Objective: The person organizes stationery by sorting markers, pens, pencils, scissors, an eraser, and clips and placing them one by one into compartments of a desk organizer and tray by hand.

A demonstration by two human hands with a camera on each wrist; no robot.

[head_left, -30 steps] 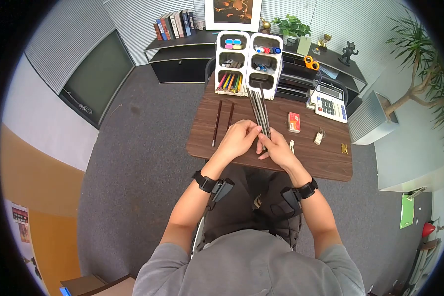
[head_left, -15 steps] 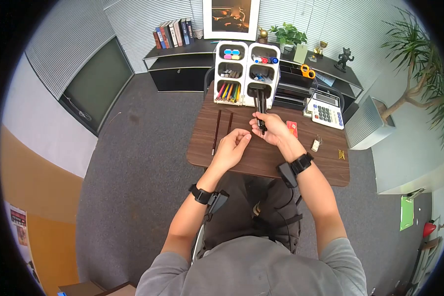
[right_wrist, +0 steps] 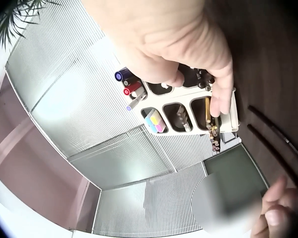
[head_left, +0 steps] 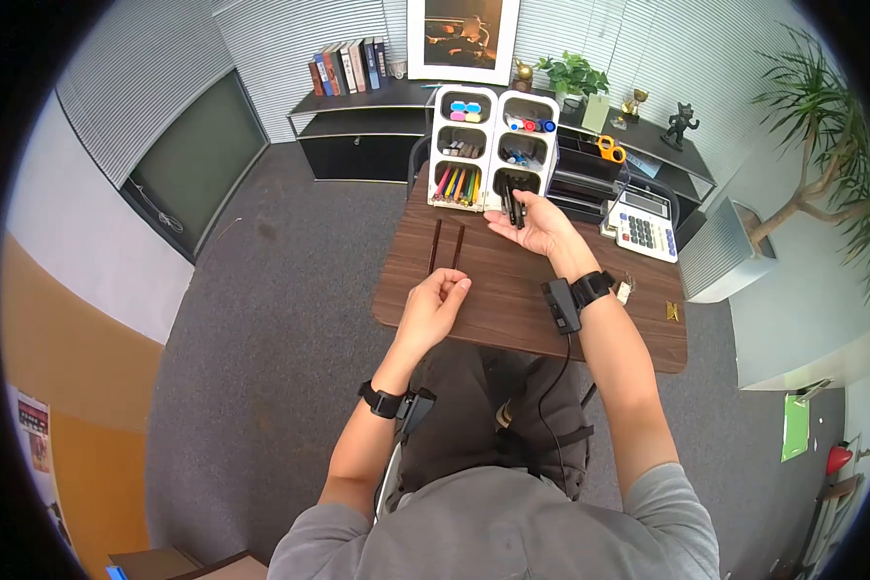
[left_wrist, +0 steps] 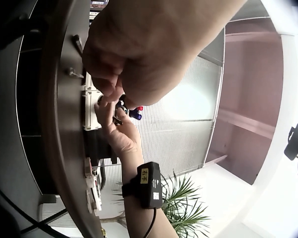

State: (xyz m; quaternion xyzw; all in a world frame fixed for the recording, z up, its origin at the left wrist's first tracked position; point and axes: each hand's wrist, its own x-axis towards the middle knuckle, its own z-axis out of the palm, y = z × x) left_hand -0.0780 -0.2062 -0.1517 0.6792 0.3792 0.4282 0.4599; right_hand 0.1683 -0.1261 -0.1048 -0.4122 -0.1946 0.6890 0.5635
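Observation:
My right hand (head_left: 541,227) holds a bundle of black pencils (head_left: 512,208) at the lower right compartment of a white desk organizer (head_left: 489,208). Their near ends stick out of the opening between thumb and fingers, and their far ends are hidden inside. In the right wrist view the pencil ends (right_wrist: 204,79) show beside the fingers. Loosely curled, my left hand (head_left: 430,309) is over the front left of the table, close to the near ends of two dark pencils (head_left: 436,246) lying side by side. Nothing shows in its fingers in the head view.
Colored pencils (head_left: 457,184), erasers (head_left: 466,109) and markers (head_left: 532,126) fill other compartments. Right of the organizer are a black desk rack (head_left: 580,198) with orange scissors (head_left: 610,149) and a calculator (head_left: 645,229). Small clips (head_left: 672,310) lie near the table's right edge.
The right hand has carried the bundle forward from the table's front to the lower right compartment. The left hand has let go of the bundle and drawn back to the left.

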